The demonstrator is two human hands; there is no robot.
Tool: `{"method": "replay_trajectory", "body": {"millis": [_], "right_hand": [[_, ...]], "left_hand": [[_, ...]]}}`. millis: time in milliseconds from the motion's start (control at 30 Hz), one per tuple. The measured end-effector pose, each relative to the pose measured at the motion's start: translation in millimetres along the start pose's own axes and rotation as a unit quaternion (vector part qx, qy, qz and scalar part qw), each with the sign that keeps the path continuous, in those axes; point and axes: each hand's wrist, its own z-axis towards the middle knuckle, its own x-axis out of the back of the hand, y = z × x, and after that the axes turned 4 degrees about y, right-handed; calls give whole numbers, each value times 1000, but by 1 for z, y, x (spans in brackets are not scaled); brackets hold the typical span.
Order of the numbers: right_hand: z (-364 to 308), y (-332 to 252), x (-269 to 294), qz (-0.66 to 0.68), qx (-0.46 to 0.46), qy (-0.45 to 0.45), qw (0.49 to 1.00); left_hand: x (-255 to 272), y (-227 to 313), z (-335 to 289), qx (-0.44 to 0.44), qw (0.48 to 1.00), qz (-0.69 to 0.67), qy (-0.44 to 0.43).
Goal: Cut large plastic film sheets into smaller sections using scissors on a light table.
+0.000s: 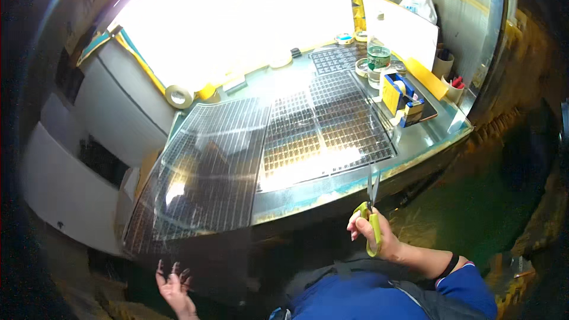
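My right hand [384, 240] is closed round scissors [373, 220] with yellow-green handles, in front of the table's near edge. Their blades point away from me and stand slightly apart. At the lower left my left hand [173, 289] has its fingers spread, palm up, by the overhanging edge of a dark see-through film sheet [207, 166] printed with a grid. I cannot tell whether the fingers touch it. The film lies over the left part of the table and droops past its front edge. Beside it lies a second gridded sheet [296, 136].
A bright light panel [237, 18] stands behind the table [302, 200]. To the right are a blue-and-yellow tape dispenser [400, 96], a clear bottle [377, 59] and a cup with red-handled things [453, 89]. A tape roll [178, 96] rests at the back left.
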Motion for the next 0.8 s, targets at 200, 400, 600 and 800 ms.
{"method": "replay_trajectory", "body": {"millis": [200, 400, 600, 800], "right_hand": [[18, -20, 19, -105, 58, 119, 986], [46, -43, 14, -358, 215, 184, 890], [75, -55, 16, -583, 153, 104, 791], [93, -37, 29, -644, 86, 100, 754]], "left_hand": [[61, -9, 141, 36, 985, -30, -166], [-31, 26, 207, -12, 968, 109, -227], [-111, 18, 265, -177, 969, 147, -90], [-107, 12, 180, -309, 866, 317, -232]]}}
